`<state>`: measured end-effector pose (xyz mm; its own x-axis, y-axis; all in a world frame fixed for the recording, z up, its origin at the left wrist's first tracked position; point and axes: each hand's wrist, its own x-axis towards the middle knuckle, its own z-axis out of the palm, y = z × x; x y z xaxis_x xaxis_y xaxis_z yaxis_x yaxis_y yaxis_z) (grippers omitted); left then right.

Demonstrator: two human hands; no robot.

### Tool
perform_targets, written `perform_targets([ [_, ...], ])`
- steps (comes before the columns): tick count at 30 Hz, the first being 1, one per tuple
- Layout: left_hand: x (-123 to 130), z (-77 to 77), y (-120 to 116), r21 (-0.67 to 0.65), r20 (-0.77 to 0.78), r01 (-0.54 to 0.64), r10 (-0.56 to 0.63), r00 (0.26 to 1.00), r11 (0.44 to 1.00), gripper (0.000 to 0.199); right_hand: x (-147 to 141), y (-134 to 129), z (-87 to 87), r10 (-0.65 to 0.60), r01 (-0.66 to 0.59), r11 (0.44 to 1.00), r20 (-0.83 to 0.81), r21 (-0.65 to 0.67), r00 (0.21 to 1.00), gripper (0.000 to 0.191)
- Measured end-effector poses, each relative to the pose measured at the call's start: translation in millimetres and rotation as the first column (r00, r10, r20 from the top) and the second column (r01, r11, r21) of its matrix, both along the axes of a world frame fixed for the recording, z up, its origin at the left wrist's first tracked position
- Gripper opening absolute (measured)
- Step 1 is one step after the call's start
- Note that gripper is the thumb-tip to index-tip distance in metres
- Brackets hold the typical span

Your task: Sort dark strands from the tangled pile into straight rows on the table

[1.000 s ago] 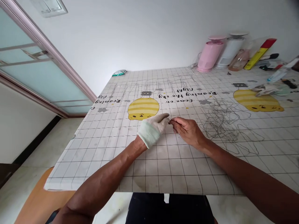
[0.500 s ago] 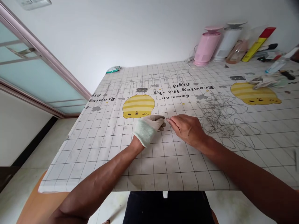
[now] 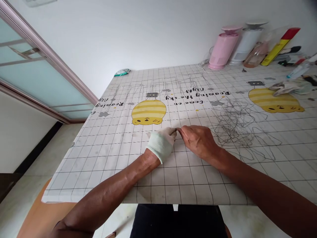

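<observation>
My left hand wears a pale glove with a light green cuff, and its fingers are pinched together near the middle of the table. Bare and also pinched, my right hand meets it at the fingertips. Whatever the two hands hold between them is too small to make out. Right of my right hand, a loose tangle of thin dark wires or threads lies on the checked tablecloth. More thin dark strands stretch along the back of the cloth.
At the back right stand a pink device, a white one, a bottle and a yellow and red box. Another glove lies at the right. A green packet sits at the back left corner.
My left hand has turned and moved slightly toward me and to the right, its fingers now more closed. My right hand has shifted slightly toward me. The view has shifted a little.
</observation>
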<state>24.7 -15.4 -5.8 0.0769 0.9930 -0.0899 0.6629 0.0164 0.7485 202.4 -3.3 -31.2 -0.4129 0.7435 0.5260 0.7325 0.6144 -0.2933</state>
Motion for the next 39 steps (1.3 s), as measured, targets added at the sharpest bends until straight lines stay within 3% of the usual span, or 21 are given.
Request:
perform_targets([
  [5, -5.7, 1.9, 5.6, 0.134, -0.017, 0.051, -0.049, 0.999, 0.99, 0.024, 4.5, 5.6, 3.4, 0.019, -0.026, 0.996, -0.082, -0.083, 0.996, 0.053],
  [8, -9.8, 6.4, 11.8, 0.067, 0.095, 0.025, -0.031, 0.995, 0.997, 0.025, 8.5, 6.1, 12.1, 0.053, -0.109, 0.967, -0.235, -0.23, 0.971, 0.045],
  [11, -12.8, 6.7, 17.6, -0.038, 0.24, -0.048, 0.056, 0.969, 0.998, 0.025, 14.0, 3.6, 20.4, 0.043, -0.273, 0.847, -0.451, -0.457, 0.892, 0.028],
  [14, -14.5, 7.5, 20.3, -0.066, 0.295, -0.098, 0.113, 0.949, 0.993, 0.026, 19.5, 2.1, 22.2, -0.004, -0.458, 0.684, -0.63, -0.568, 0.777, 0.029],
  [17, -15.9, 14.4, 19.1, -0.066, 0.301, -0.081, 0.097, 0.949, 0.995, 0.023, 22.1, 2.5, 19.1, -0.047, -0.548, 0.618, -0.722, -0.564, 0.69, 0.034],
  [22, -20.0, 23.8, 17.0, -0.116, 0.445, -0.018, 0.068, 0.893, 0.993, 0.02, 20.7, 3.4, 17.7, -0.077, -0.522, 0.638, -0.721, -0.567, 0.689, 0.035],
  [29, -26.6, 19.9, 19.5, -0.062, 0.538, 0.044, -0.004, 0.843, 0.997, 0.022, 20.1, 6.6, 21.8, -0.141, -0.718, 0.505, -0.867, -0.479, 0.479, 0.036],
  [31, -29.5, 19.4, 21.0, -0.062, 0.538, 0.061, -0.019, 0.843, 0.996, 0.022, 22.3, 7.1, 21.9, -0.166, -0.764, 0.43, -0.874, -0.48, 0.456, 0.035],
  [34, -36.2, 18.8, 25.8, -0.074, 0.533, 0.108, -0.052, 0.844, 0.991, 0.022, 26.1, 7.2, 22.0, -0.202, -0.826, 0.271, -0.868, -0.494, 0.453, 0.035],
  [37, -44.1, 21.5, 30.4, -0.088, 0.49, 0.168, -0.104, 0.865, 0.982, 0.021, 29.5, 6.9, 22.7, -0.197, -0.845, 0.116, -0.846, -0.522, 0.496, 0.037],
  [39, -48.1, 25.5, 31.4, -0.105, 0.448, 0.191, -0.125, 0.885, 0.976, 0.018, 31.7, 6.7, 22.9, -0.179, -0.828, 0.049, -0.821, -0.558, 0.542, 0.038],
])
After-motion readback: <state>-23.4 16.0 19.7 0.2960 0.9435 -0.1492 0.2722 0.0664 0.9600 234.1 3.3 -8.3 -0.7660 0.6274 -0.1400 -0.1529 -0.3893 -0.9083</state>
